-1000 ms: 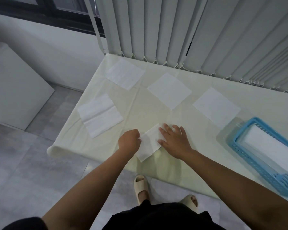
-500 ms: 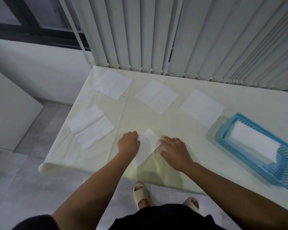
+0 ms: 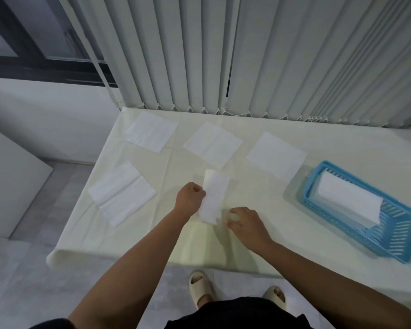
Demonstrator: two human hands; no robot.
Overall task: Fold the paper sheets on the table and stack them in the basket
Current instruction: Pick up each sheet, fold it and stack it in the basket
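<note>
We pinch the folded paper sheet (image 3: 213,197) at its left edge with our left hand (image 3: 190,197), fingers closed on it; the sheet appears lifted off the desk (image 3: 266,238), well to the left of the blue basket (image 3: 389,238). Our right hand (image 3: 246,222) hovers just beside the sheet's near end, fingers loosely spread, gripping nothing. We should carry it flat so the fold stays shut, then square it on the folded sheets (image 3: 349,200) stacked in the basket. We see no writing or labels.

Left hand (image 3: 190,198) pinching folded paper sheet (image 3: 213,197) lifted off table (image 3: 259,245), right hand (image 3: 246,223) hovering just beside with fingers spread, four flat sheets lying far and left, blue basket (image 3: 375,236) at right holding folded sheets.
</note>
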